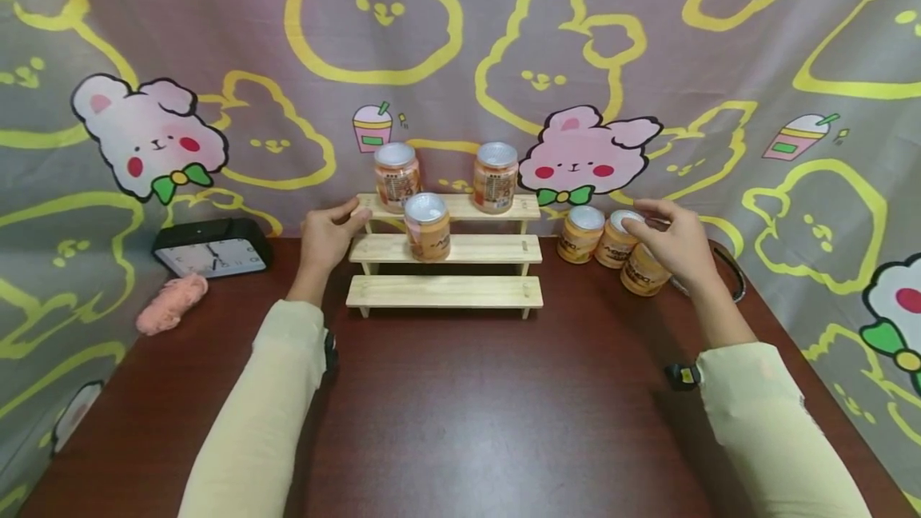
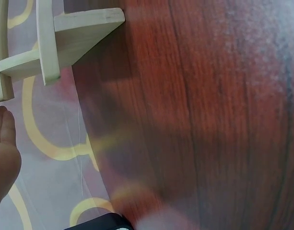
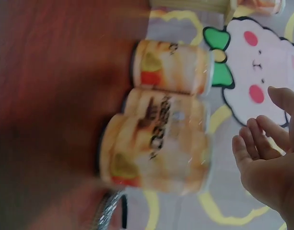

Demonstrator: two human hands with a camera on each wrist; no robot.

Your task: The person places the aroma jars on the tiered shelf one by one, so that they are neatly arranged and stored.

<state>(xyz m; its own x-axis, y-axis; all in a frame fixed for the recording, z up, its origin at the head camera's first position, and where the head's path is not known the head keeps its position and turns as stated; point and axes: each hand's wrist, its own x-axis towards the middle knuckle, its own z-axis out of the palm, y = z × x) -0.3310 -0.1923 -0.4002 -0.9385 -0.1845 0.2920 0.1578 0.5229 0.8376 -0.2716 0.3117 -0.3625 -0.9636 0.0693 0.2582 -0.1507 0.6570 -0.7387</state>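
At three o'clock, the right hand [image 1: 675, 242], fingers loose and empty, partly hides two cans [image 1: 643, 272]. At nine, the left hand [image 1: 325, 234] is beside the rack [image 1: 439, 292]; cropped in its wrist view, its grip I cannot tell.

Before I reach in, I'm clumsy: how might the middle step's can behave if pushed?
The can looks smooth-sided, so probably somewhat slippery. Standing upright on a narrow step, it could tip off; its round body would likely roll once down.
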